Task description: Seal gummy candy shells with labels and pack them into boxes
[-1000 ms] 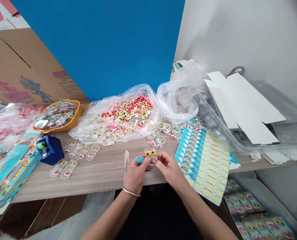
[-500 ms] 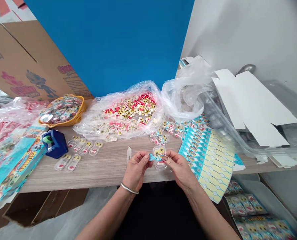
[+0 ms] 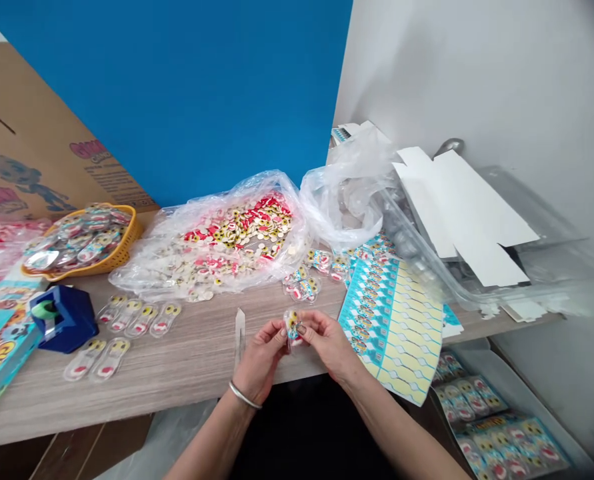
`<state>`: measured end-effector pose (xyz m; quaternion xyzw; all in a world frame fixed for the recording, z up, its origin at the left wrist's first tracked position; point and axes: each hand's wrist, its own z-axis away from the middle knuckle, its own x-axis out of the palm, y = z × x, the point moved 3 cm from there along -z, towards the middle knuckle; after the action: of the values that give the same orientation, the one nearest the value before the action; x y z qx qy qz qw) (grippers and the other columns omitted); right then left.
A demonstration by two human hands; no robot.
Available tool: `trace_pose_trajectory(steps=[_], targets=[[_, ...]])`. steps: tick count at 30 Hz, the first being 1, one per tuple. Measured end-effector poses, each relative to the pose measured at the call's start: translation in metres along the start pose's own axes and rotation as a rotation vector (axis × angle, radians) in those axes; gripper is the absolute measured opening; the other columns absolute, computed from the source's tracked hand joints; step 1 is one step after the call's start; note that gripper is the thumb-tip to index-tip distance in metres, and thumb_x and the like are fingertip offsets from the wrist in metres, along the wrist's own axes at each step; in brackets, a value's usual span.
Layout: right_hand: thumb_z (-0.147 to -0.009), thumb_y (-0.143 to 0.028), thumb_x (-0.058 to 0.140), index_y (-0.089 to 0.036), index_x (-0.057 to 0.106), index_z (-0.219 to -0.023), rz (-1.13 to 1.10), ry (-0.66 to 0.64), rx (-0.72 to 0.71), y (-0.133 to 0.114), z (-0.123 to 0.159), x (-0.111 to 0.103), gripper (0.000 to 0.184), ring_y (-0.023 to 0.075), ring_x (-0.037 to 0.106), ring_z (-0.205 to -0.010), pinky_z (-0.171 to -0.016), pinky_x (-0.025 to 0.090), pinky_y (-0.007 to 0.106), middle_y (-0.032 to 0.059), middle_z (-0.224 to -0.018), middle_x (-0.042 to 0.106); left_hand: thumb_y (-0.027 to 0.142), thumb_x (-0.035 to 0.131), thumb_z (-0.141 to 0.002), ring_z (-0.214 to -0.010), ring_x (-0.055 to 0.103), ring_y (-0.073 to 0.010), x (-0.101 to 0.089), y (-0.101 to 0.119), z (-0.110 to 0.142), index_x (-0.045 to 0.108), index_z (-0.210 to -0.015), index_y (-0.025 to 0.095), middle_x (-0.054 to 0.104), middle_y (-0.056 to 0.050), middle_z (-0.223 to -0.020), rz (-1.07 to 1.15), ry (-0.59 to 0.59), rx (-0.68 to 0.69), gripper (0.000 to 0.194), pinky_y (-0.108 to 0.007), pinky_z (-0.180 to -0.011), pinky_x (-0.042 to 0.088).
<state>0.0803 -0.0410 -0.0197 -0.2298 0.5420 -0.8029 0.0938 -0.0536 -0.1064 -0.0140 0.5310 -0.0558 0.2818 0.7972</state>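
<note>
My left hand (image 3: pixel 259 360) and my right hand (image 3: pixel 329 341) pinch a small clear plastic blister (image 3: pixel 293 328) between their fingertips, above the wooden tabletop (image 3: pixel 187 353). It holds a yellow-eyed candy piece and a blue printed strip, and my fingers partly hide it. A narrow pale blade (image 3: pixel 239 337) stands close to my left hand, not touching it. Several filled blisters (image 3: pixel 301 288) lie ahead of my hands. A silver bangle (image 3: pixel 241 395) circles my left wrist.
A printed blue-and-yellow card sheet (image 3: pixel 391 327) lies right of my hands. Further off are a plastic bag of candy pieces (image 3: pixel 211 243), a yellow basket of blisters (image 3: pixel 81 240), a blue tape dispenser (image 3: pixel 64 319), and a bin of finished packs (image 3: pixel 497 413) below the table's right end.
The blister has turned from lying flat to nearly edge-on, and my hands have drawn closer around it. The whole scene has shifted left in the view.
</note>
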Motion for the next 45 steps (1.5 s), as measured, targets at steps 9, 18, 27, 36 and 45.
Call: trace_pose_trajectory(steps=[9, 18, 27, 36, 45], targets=[[-0.078, -0.040, 0.061, -0.015, 0.067, -0.095, 0.645, 0.516, -0.209, -0.056, -0.107, -0.087, 0.030, 0.0178, 0.062, -0.058, -0.061, 0.047, 0.031, 0.0039, -0.070, 0.071, 0.060, 0.077, -0.069, -0.080, 0.062, -0.0180, -0.072, 0.012, 0.013, 0.076, -0.103, 0.019, 0.076, -0.009, -0.098, -0.479, 0.314, 0.145, 0.053, -0.027, -0.071, 0.048], [-0.085, -0.040, 0.051, -0.006, 0.071, -0.107, 1.068, 0.675, -0.317, -0.098, -0.117, -0.083, 0.046, 0.0387, 0.064, -0.099, -0.085, 0.042, 0.047, 0.0268, -0.105, 0.071, 0.045, 0.049, -0.091, -0.084, 0.066, -0.0248, -0.172, 0.057, 0.038, 0.070, -0.105, 0.018, 0.071, -0.011, -0.097, -1.114, 0.870, 0.461, 0.037, -0.039, -0.079, 0.053], [-0.086, -0.055, 0.051, -0.023, 0.071, -0.095, 1.199, 0.546, -0.438, -0.060, -0.040, -0.092, 0.039, 0.0310, 0.067, -0.069, -0.066, 0.048, 0.043, 0.0126, -0.081, 0.073, 0.042, 0.057, -0.091, -0.119, 0.053, -0.0379, -0.218, 0.080, 0.011, 0.063, -0.125, 0.015, 0.065, -0.018, -0.127, -1.692, 0.904, 0.429, 0.044, -0.052, -0.101, 0.039], [-0.082, -0.062, 0.055, -0.023, 0.074, -0.094, 1.051, 0.558, -0.376, -0.043, 0.015, -0.118, 0.045, 0.0284, 0.070, -0.068, -0.065, 0.054, 0.042, 0.0105, -0.082, 0.075, 0.041, 0.055, -0.090, -0.103, 0.059, -0.0334, -0.214, 0.077, -0.009, 0.065, -0.108, 0.016, 0.065, -0.016, -0.107, -1.740, 0.800, 0.443, 0.033, -0.045, -0.092, 0.046], [-0.091, -0.048, 0.055, -0.020, 0.071, -0.099, 0.998, 0.486, -0.297, -0.033, 0.036, -0.120, 0.033, 0.0212, 0.069, -0.075, -0.074, 0.055, 0.035, 0.0080, -0.096, 0.075, 0.036, 0.066, -0.085, -0.101, 0.061, -0.0275, -0.062, -0.004, -0.012, 0.059, -0.119, 0.021, 0.063, -0.011, -0.109, -1.565, 0.319, 0.625, 0.038, -0.039, -0.091, 0.049]])
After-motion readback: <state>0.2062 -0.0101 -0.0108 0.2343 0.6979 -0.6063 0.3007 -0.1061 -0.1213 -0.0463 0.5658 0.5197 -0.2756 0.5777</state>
